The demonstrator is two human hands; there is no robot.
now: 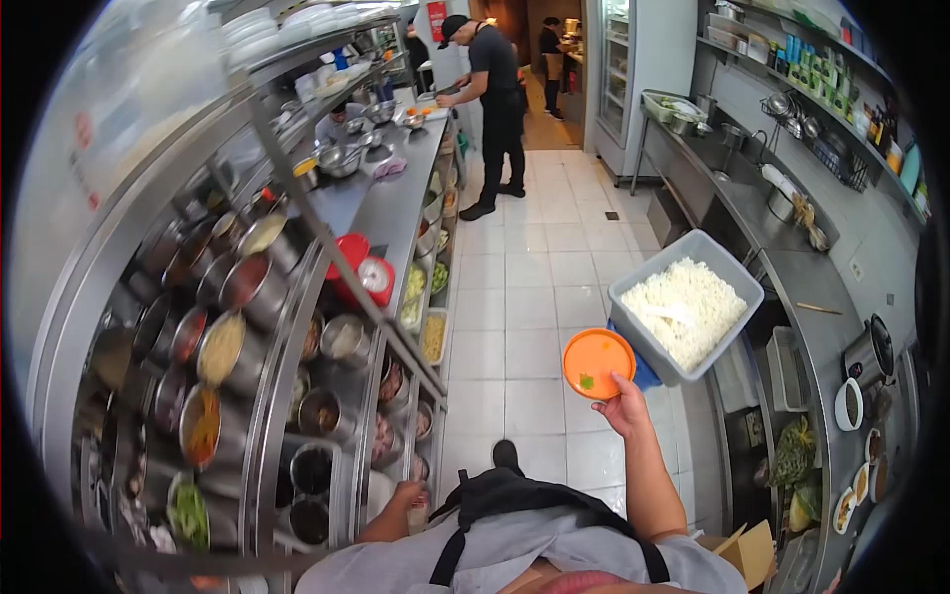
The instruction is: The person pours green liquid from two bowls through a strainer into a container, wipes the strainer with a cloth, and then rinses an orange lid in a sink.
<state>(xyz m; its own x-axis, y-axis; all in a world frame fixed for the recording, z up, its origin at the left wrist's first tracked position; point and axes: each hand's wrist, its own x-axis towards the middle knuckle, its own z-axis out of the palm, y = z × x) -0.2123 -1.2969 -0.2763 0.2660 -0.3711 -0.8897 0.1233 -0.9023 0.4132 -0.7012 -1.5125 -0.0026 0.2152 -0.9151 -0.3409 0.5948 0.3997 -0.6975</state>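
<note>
My right hand point(625, 404) grips the near edge of a round orange plate or lid point(597, 358), thumb on top. A small green piece lies on its surface. Just beyond it, to the right, a grey tub point(683, 371) holds a heap of white rice-like food point(685, 312), with something blue under its near corner. My left hand point(409, 498) is low at the left, beside the lower shelf containers; its fingers are partly hidden, and what it touches is unclear.
Steel racks with many food pots point(233, 348) fill the left. A red scale point(368, 277) sits by the long counter point(401, 188). A co-worker point(492, 94) stands ahead at that counter. Another person point(552, 59) is farther back. A steel counter point(792, 262) runs along the right.
</note>
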